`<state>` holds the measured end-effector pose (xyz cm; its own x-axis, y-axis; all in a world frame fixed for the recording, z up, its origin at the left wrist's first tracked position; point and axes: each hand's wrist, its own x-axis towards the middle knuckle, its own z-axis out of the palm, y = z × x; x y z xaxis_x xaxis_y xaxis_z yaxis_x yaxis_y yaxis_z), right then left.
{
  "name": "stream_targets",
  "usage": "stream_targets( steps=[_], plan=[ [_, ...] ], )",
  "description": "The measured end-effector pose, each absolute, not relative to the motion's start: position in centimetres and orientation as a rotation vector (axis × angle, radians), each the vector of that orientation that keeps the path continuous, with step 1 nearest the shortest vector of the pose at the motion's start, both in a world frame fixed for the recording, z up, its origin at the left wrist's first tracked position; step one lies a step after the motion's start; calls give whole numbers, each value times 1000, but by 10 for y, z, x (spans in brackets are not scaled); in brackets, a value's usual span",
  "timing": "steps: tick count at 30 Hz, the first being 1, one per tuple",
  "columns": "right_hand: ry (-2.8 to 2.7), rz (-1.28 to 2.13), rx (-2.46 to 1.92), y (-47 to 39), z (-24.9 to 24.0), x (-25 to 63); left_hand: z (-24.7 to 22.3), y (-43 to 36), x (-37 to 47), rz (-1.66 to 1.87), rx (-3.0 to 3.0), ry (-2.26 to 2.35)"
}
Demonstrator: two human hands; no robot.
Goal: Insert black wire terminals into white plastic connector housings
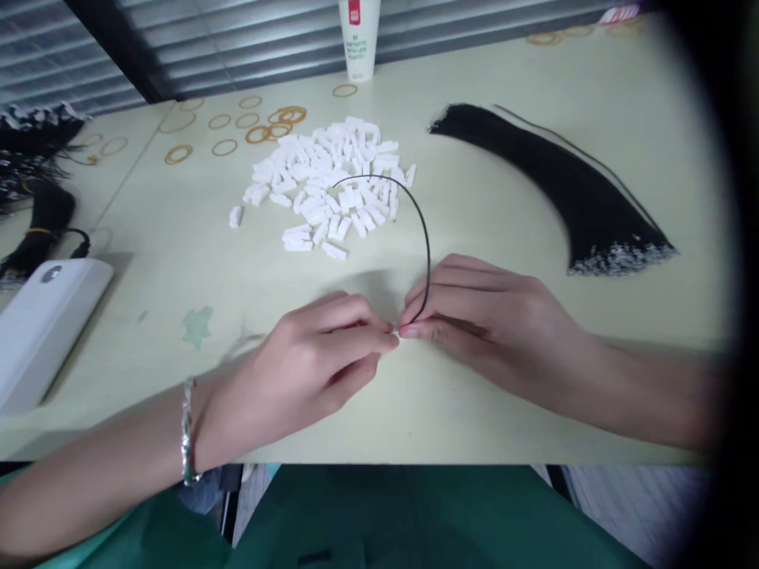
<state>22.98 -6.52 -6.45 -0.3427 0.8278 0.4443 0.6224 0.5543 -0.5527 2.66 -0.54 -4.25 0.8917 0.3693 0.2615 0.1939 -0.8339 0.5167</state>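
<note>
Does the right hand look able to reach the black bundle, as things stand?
Probably yes: only bare table separates the right hand from the bundle, though its grip seems occupied with a wire.

At center, my fingertips (387,341) hide one end of a black wire (427,237) and most of a small piece (398,333).
Cup (360,43) cropped at top, white device (53,328) at left.
</note>
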Motion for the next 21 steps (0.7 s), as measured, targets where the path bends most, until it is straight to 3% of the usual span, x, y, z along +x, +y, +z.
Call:
stream_targets(
  steps=[6,11,14,17,19,21],
  plan=[
    [-2044,496,-1211,-63,-64,227,-44,-5,27,485,2541,424],
    [-1740,952,-1423,-57,-55,229,-47,-7,22,459,2511,484],
    [-1456,1042,-1436,-43,-48,246,-50,-5,22,489,2507,489],
    [-1463,733,-1497,-28,-35,284,-52,-4,22,502,2493,483],
    [-1627,296,-1777,-25,-23,318,-52,-4,21,490,2485,490],
    [-1641,98,-1940,-32,-14,353,-52,-4,21,477,2477,503]
  ],
)
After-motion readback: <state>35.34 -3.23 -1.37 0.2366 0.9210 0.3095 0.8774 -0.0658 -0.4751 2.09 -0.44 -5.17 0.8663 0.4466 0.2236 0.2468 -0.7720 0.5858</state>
